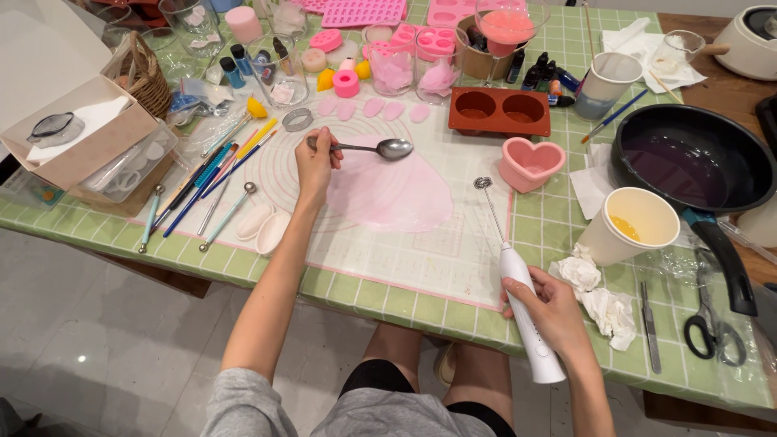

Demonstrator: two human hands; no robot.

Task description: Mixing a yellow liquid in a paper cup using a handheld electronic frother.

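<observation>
Between the hands, a soft, thin pink sheet [396, 194] is seen. Left hand [314, 162] pinches a stiff steel spoon [380, 148] by its handle; right hand [550, 311] is wrapped around a light, smooth whisk [518, 283].

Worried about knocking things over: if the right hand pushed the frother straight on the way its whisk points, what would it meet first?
The right hand aims the frother up and slightly left. Its whisk tip sits beside the pink sheet; past that, probably the brown mould, though depth is unclear.
</observation>
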